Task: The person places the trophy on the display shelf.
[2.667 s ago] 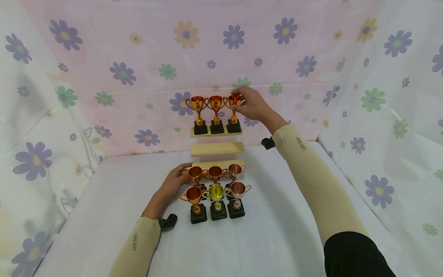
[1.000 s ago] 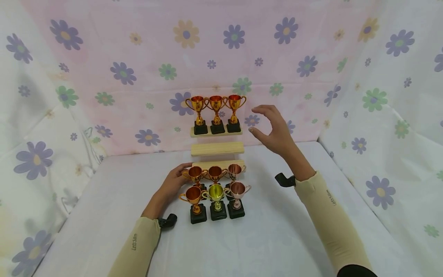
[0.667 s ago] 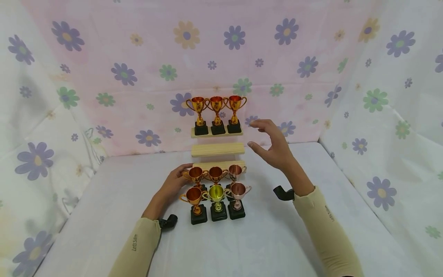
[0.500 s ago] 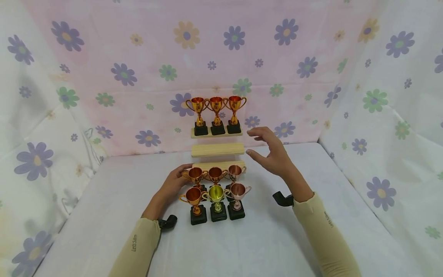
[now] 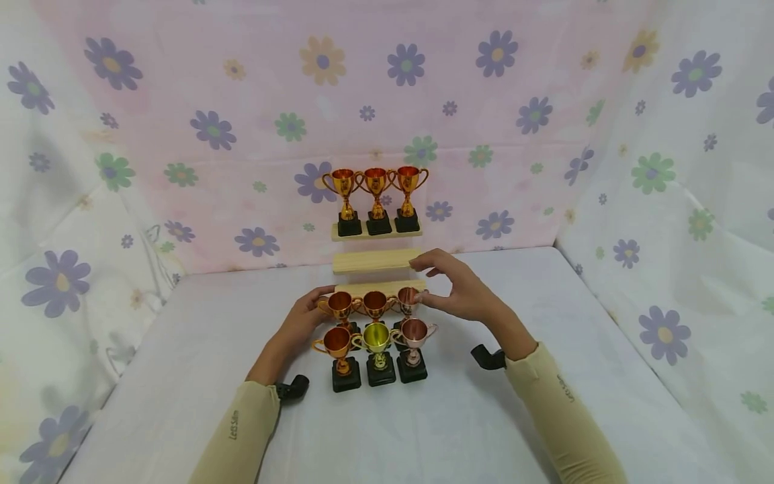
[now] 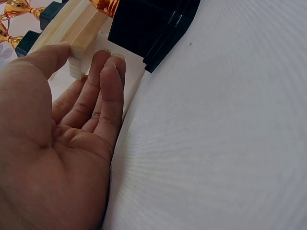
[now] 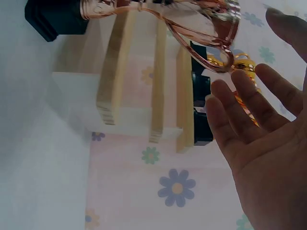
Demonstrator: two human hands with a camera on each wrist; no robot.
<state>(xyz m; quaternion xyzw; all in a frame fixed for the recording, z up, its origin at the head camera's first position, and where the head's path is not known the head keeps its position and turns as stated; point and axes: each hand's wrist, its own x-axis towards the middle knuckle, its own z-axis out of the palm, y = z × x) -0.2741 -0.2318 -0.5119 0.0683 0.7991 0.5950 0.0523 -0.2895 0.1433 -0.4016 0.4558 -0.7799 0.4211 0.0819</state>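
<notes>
My left hand [image 5: 302, 319] holds the left end of a wooden tiered shelf [image 5: 347, 289] at its lowest board, thumb on the wood and fingers around the end. Its middle board is bare. My right hand [image 5: 462, 292] is spread around the cup of a rose-gold trophy [image 5: 406, 302], at the right of the back row before the shelf. In the right wrist view its fingers look apart from the trophy [image 7: 225, 24]. Left of that trophy stand two copper-coloured trophies [image 5: 374, 304], their bases partly hidden.
On the top board stand three gold trophies [image 5: 375, 180]. The front row on the white table [image 5: 338, 437] has a copper trophy [image 5: 336, 341], a yellow-gold one [image 5: 376, 336] and a rose-gold one [image 5: 414, 333]. Flowered cloth [image 5: 242, 168] surrounds the table.
My right hand let go of the rightmost top-board trophy, drew away right, then moved down and left to the back-row rose-gold trophy. My left hand stayed at the shelf.
</notes>
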